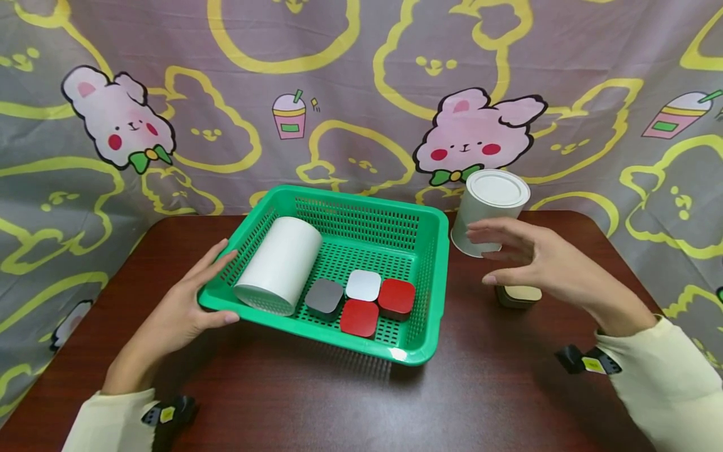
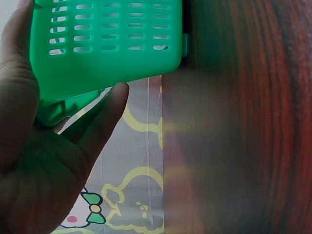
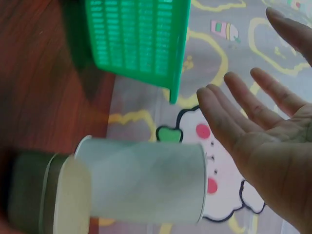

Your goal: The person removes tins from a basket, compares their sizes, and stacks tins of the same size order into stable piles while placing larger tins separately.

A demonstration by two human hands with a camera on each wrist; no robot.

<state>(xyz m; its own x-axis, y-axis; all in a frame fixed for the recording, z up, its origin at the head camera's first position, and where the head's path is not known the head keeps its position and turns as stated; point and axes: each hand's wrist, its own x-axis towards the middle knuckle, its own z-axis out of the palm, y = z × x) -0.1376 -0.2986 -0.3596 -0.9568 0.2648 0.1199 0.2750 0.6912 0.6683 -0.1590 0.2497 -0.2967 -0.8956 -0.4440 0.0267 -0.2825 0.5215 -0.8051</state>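
A green perforated basket point(image 1: 440, 276) is in front of me, in the head view. My left hand point(image 1: 179, 307) is at its near left corner, long fingers along the left rim, thumb beside the front rim; the left wrist view shows the thumb point(image 2: 109, 114) extended at the basket's edge. A white canister point(image 1: 282, 260) lies on its side within. My right hand point(image 1: 545, 267) hovers with spread fingers, holding nothing, in front of a second white canister point(image 1: 480, 216) standing upright. Under the hand, a small dark tin with a beige lid point(image 1: 521, 294) is partly hidden.
Inside the basket, right of the lying canister, are a grey-lidded block point(image 1: 324, 296), a white one point(image 1: 363, 285) and two red ones point(image 1: 397, 296). The brown table point(image 1: 316, 402) ends at a patterned curtain point(image 1: 350, 88) behind.
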